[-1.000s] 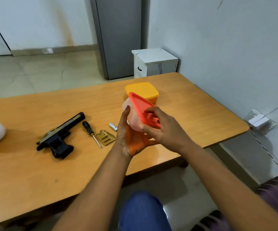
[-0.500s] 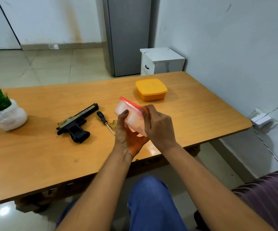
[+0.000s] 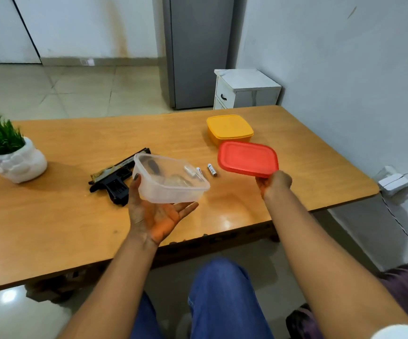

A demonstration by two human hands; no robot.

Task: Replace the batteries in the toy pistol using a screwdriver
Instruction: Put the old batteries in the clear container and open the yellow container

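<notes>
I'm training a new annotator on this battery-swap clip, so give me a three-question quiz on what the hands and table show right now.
1. True or false: the red lid is sealed on the clear container.
2. Which hand holds the clear container? A) left hand B) right hand C) neither
3. Fill in: the closed container resting on the table beyond the red lid is ____ in colour.

Key
1. False: the right hand holds the lid off to the side, apart from the container.
2. A: it rests on the left hand's fingers.
3. Yellow: the yellow container.
</notes>
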